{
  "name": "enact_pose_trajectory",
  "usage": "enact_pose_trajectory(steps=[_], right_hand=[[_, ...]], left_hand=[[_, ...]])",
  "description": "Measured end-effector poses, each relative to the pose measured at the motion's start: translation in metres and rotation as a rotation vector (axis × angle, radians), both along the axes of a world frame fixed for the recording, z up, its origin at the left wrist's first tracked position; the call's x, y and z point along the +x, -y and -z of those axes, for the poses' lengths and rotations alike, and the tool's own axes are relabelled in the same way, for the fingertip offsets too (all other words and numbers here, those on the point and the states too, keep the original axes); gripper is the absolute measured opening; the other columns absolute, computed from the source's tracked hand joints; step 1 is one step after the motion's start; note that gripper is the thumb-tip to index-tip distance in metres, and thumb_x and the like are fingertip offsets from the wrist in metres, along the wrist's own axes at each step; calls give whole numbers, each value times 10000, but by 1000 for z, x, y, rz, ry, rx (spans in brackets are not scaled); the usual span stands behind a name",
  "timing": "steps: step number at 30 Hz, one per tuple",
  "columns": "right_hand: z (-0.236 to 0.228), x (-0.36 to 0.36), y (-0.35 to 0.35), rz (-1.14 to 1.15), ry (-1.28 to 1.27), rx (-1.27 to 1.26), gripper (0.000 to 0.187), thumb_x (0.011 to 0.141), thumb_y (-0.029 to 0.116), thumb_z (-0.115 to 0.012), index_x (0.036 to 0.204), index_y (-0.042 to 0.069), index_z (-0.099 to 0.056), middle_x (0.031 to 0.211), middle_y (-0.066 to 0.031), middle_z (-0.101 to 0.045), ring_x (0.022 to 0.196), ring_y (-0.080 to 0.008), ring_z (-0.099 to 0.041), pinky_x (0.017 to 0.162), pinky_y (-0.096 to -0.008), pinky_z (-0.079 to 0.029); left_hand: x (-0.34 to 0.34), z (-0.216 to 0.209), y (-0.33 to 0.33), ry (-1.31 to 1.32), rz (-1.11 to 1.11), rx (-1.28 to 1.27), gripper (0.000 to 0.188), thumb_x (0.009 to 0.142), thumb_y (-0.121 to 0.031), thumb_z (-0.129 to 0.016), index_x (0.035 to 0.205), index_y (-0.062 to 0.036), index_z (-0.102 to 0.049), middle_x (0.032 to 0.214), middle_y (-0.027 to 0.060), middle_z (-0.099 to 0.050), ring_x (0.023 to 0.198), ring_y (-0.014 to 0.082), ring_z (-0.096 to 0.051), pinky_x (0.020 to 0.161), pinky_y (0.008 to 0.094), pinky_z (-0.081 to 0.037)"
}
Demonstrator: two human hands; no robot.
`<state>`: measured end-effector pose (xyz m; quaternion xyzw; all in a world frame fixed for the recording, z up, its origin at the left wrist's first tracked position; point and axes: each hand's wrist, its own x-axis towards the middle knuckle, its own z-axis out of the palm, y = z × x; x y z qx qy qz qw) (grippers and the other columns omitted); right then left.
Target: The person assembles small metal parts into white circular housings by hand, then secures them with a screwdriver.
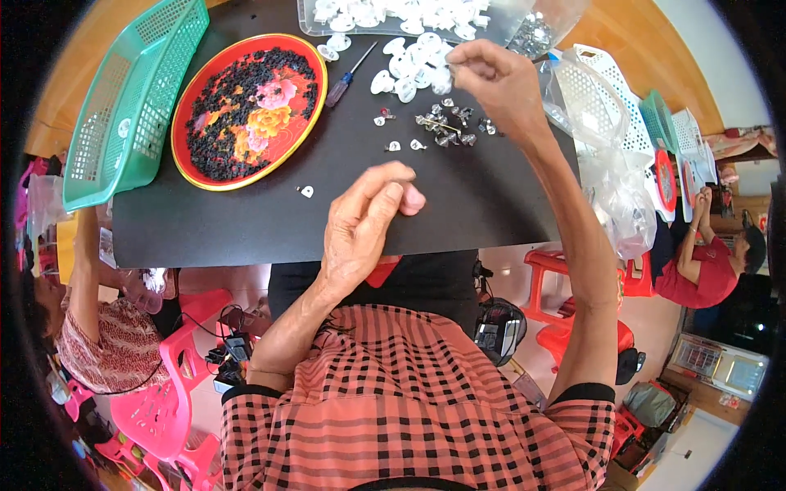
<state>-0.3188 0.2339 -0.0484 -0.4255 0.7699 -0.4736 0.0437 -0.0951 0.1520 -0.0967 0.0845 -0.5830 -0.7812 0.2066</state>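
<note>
With the left hand (360,217) curled and the right hand (501,83) bent at the white plastic discs (416,64) piled on the counter (491,196), whether either grips anything cannot be told, and discs could be scattered among the metallic pieces (449,138) by a careless finger sweep.
</note>
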Motion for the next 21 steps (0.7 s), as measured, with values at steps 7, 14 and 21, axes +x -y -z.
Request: enact_pose_trajectory(steps=[7, 14, 21], right_hand=[[17, 65, 9, -215, 310, -302, 85, 807, 5, -626, 890, 20, -638, 776, 14, -647, 686, -39, -578, 624, -191, -468], [31, 68, 17, -162, 280, -317, 103, 813, 15, -630, 915, 24, -637, 788, 5, -651, 700, -47, -592, 645, -207, -486], [40, 71, 14, -279, 354, -293, 106, 818, 33, -640, 924, 26, -648, 800, 10, -648, 696, -48, -580, 628, -207, -476]], left_hand=[[-10, -8, 13, -81, 34, 470, 394, 967, -232, -473, 1277, 2, -401, 1033, 201, -592, 878, 235, -619, 809, 361, -504], [-19, 2, 27, -91, 31, 548, 366, 977, -247, -445, 1238, 9, -435, 1065, 230, -587, 902, 266, -622, 862, 400, -501], [-22, -5, 26, -116, -6, 575, 294, 952, -176, -494, 1162, 30, -492, 971, 145, -608, 845, 212, -631, 796, 355, -530]])
